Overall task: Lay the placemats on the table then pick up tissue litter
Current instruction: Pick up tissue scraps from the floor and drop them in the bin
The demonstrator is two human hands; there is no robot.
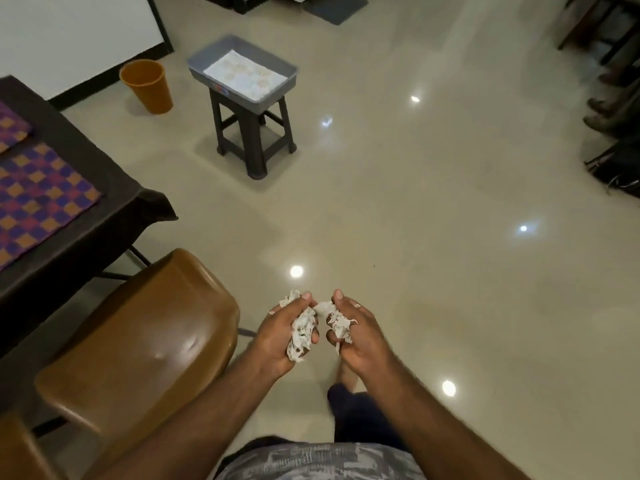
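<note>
My left hand (282, 336) grips a crumpled wad of white tissue litter (302, 336) above the floor, low in the middle of the view. Right beside it my right hand (358, 336) grips another crumpled tissue wad (337, 322); the two wads almost touch. Two purple and orange checked placemats lie flat on the dark table (104, 206) at the left: the nearer placemat (38, 199) and the farther placemat (10, 128), cut off by the frame edge.
An orange bin (147, 85) stands on the floor by the wall. A grey tray (242, 65) lined with patterned paper sits on a dark stool (254, 133). A brown chair (138, 344) is at my left. Feet of seated people (609, 112) are at the right edge.
</note>
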